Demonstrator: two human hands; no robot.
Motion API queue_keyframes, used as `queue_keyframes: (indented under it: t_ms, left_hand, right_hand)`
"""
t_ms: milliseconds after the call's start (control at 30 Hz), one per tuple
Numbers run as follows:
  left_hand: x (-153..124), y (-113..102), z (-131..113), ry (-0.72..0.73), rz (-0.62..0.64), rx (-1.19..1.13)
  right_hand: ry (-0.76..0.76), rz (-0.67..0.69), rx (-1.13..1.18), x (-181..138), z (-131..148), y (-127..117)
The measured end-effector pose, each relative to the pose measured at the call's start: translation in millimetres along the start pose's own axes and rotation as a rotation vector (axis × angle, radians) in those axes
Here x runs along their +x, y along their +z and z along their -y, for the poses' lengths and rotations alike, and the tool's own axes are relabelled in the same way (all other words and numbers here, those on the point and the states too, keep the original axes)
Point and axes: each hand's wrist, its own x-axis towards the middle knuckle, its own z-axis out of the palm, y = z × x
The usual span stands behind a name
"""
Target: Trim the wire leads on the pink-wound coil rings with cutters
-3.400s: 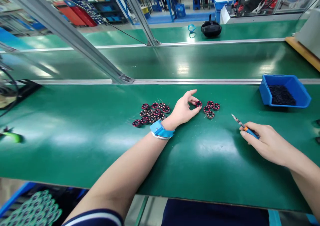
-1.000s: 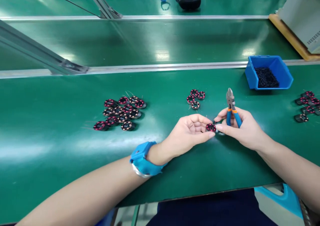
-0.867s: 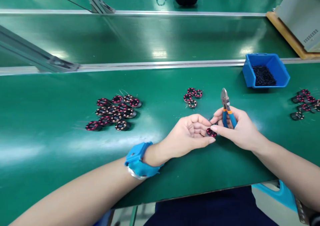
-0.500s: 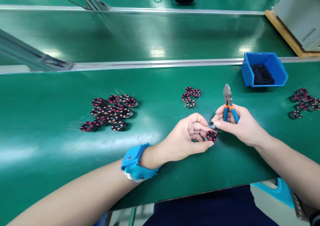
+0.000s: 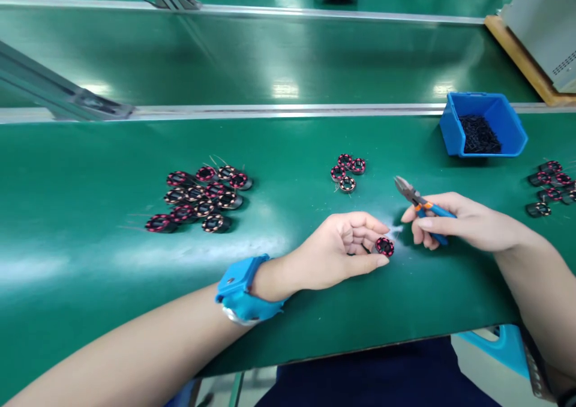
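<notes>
Between the thumb and fingers of my left hand [image 5: 348, 245] is a small ring-shaped wound coil [image 5: 385, 247], black with red windings round its face. Fine wire ends stick up beside it, too thin to follow clearly. My right hand [image 5: 454, 221], just to the right and apart from the coil, is closed on diagonal cutters [image 5: 420, 203] with blue and orange handles. Their metal jaws point up and to the left. Behind my hands lies a small cluster of similar coils [image 5: 347, 184] on the green table [image 5: 288, 311].
Several more coils [image 5: 204, 208], some with long wire ends, are grouped on the left. Another group [image 5: 539, 209] lies at the far right. A blue bin [image 5: 515, 140] of small black pieces stands at the back right, before a metal rail [image 5: 288, 111].
My right hand has drawn away to the right from the coil, and the cutters have swung from upright to slanting left. My left hand still holds the coil in nearly the same place.
</notes>
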Motion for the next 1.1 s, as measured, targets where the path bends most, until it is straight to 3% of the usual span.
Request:
queue_keyframes:
  t_ms: [133, 400, 1100]
  left_hand:
    - [1, 1, 0, 0.002, -0.039, -0.031]
    - [2, 1, 0, 0.018, -0.065, -0.061]
    - [1, 1, 4, 0.084, -0.064, -0.004]
  right_hand:
    - [0.028, 0.203, -0.153, -18, 12, -5]
    - [0.043, 0.172, -0.634, -20, 24, 9]
    - [0.049, 0.140, -0.614, -16, 17, 11]
